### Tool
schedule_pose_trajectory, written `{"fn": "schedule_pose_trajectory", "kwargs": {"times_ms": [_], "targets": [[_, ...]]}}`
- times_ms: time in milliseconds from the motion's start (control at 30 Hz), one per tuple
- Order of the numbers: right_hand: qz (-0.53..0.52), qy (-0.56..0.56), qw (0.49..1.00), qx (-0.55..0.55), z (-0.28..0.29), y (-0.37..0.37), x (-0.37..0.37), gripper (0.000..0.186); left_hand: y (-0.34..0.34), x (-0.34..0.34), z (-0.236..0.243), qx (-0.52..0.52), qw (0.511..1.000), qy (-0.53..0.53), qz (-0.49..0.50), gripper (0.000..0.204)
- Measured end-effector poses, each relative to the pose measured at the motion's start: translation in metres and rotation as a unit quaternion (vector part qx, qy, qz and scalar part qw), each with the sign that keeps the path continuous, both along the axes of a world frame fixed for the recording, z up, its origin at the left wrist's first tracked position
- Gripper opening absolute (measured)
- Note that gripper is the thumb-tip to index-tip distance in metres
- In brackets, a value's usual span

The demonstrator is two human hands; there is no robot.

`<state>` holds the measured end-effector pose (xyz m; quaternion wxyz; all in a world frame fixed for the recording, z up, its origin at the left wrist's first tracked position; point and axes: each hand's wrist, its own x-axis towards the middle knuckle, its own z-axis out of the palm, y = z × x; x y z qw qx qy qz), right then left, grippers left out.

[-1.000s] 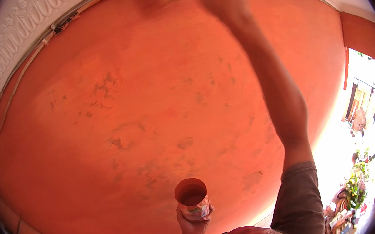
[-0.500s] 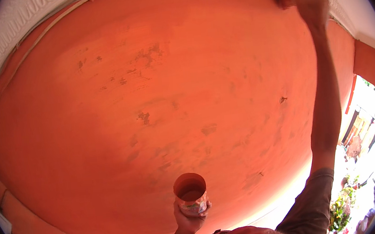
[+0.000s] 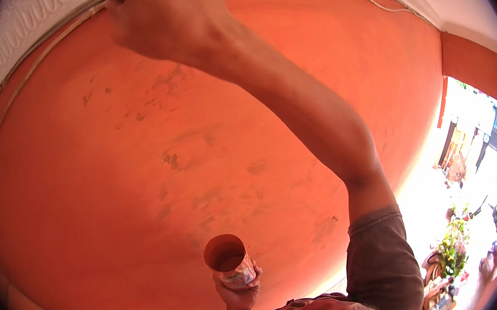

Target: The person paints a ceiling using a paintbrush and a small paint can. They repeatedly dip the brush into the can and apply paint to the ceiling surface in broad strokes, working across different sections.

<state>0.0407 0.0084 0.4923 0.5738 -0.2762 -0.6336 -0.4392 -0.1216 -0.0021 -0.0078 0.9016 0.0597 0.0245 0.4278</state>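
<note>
Leftward along the top of the orange wall (image 3: 146, 217), the right hand (image 3: 169, 19) has swung over from the far upper-right stretch where it was half a second ago, and the arm that reached nearly straight up is now bent at the elbow. Its fingers look curled in, but the top of the view cuts them off and, fair to say, I cannot tell whether they close on anything.

Well below those fingers, the left hand (image 3: 238, 298) wraps a round open-topped container (image 3: 242, 278), thumb side and fingertips showing at opposite sides of its patterned wall. It is gripped around its lower part and tips slightly, its mouth turned toward the viewer above the left fingers. Inside, some way under the rim, sits reddish-brown liquid (image 3: 231, 263).

Just left of the right fingers, a pale conduit (image 3: 58, 40) runs down the wall's edge, with ornate white moulding (image 3: 17, 61) beyond it. Below the right fingers, dark worn patches (image 3: 170, 161) mark the wall's surface, scattered down toward the container. Farther off to the right of both hands, past the dark sleeve (image 3: 384, 262) on the right arm, a glaring bright gap opens beside the wall, where leafy green plants (image 3: 454, 251) stand among clutter too blurred to sort out.
</note>
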Motion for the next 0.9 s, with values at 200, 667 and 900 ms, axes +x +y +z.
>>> {"fn": "schedule_pose_trajectory", "kwargs": {"times_ms": [200,667,900], "targets": [[0.193,0.184,0.96,-0.084,0.0,0.009,0.114,0.032,0.002,-0.012,-0.005,0.019,0.998,-0.048,-0.034,0.081],[-0.173,0.371,0.91,0.06,-0.025,-0.033,0.378,0.042,0.003,-0.01,-0.014,0.009,0.997,-0.064,-0.048,0.074],[-0.285,0.176,0.938,0.086,-0.036,-0.016,0.294,0.014,0.005,-0.009,-0.005,0.033,0.997,-0.046,-0.051,0.074]]}}
